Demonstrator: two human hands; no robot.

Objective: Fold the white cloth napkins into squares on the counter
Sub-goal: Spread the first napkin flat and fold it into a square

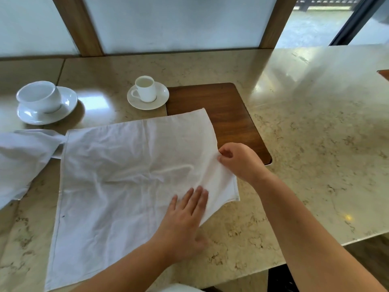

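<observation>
While my left hand (185,216) presses flat, fingers spread, to anchor the napkin (126,175), my right hand (240,160) beside it pinches the edge, I judge to fold.

Large white cup (39,95) tilted on a white saucer (47,106), far left. Smaller white cup (145,88) upright on its own saucer (148,95), handle pointing left, well apart from the first pair. Dark wooden panel (221,114) set into the stone, just right of the smaller saucer. Frosted window panes (179,22) behind, split by slanted wooden posts (77,26).
</observation>
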